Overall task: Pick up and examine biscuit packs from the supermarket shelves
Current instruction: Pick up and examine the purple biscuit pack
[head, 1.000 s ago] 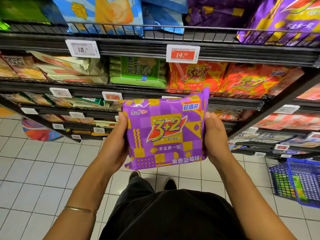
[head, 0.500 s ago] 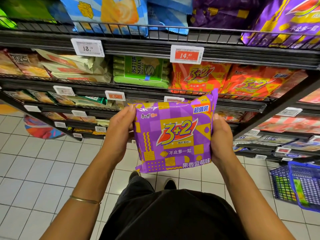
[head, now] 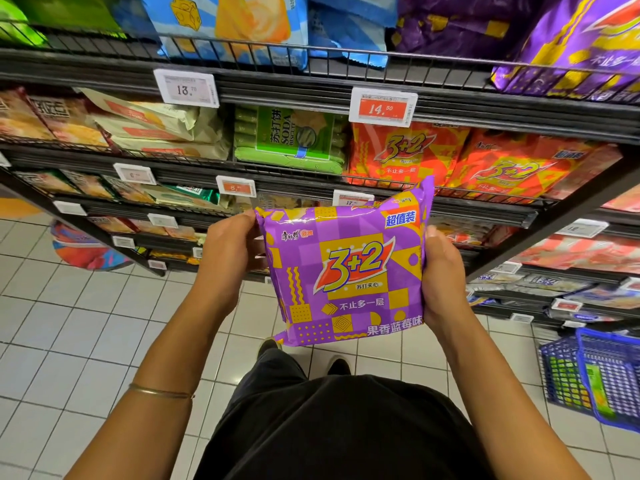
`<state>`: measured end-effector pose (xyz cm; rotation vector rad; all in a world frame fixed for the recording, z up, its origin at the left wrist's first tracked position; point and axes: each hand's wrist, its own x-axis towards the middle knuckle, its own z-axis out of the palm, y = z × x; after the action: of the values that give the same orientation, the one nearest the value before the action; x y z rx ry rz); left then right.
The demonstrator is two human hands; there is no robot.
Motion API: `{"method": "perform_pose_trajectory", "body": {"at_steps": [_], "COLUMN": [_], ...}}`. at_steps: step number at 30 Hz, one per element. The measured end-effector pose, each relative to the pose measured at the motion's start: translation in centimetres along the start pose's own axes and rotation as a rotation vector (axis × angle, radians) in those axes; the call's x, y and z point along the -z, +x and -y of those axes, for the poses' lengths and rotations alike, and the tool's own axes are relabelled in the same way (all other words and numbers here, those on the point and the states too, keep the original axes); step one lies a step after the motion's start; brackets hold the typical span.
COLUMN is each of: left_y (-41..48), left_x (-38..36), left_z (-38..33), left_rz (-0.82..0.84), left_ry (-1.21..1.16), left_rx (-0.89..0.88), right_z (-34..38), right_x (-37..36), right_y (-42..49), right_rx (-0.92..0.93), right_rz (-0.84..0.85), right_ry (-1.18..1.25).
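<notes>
Both hands hold a purple biscuit pack [head: 349, 268] marked 3+2 upright in front of dark wire shelves [head: 311, 88]: left hand [head: 228, 251] gripping its upper left edge, right hand [head: 441, 275] curled round its right edge. Orange 3+2 packs [head: 408, 154] sit under a 14.50 price tag [head: 382, 107]. A blue basket [head: 595, 379] stands on the white-tiled floor [head: 69, 327] at the right edge.

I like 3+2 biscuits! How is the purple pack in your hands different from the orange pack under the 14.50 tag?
Colour: the purple pack is purple; the orange pack is orange-red. Place: the purple pack is gripped at its side edges by the left hand and right hand; the orange pack lies on the shelf. Both carry the same 3+2 logo.
</notes>
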<state>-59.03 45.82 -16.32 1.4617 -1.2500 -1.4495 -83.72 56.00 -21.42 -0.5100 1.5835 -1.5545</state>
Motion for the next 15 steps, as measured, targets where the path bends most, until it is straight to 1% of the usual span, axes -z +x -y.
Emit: {"method": "perform_pose_trajectory", "body": {"at_steps": [3, 6, 8, 13, 15], "left_y": [0.29, -0.07, -0.09, -0.12, 0.01], "left_x": [0.48, 0.83, 0.91, 0.52, 0.43], "left_z": [-0.06, 0.29, 0.57, 0.58, 0.66], "left_rz": [-0.002, -0.01, -0.036, -0.047, -0.086], "left_ry": [0.091, 0.168, 0.203, 0.115, 0.128], "left_rx": [-0.044, -0.16, -0.204, -0.21, -0.238], "right_z": [-0.13, -0.24, -0.33, -0.35, -0.17], "right_x": [-0.14, -0.14, -0.04, 0.13, 0.05], "right_y": [-0.11, -0.14, -0.07, -0.05, -0.01], "right_rx": [-0.003, -0.013, -0.014, -0.017, -0.016], "right_rz": [-0.002, 0.001, -0.008, -0.024, -0.031], "right_ry": [0.01, 0.024, 0.01, -0.003, -0.013]}}
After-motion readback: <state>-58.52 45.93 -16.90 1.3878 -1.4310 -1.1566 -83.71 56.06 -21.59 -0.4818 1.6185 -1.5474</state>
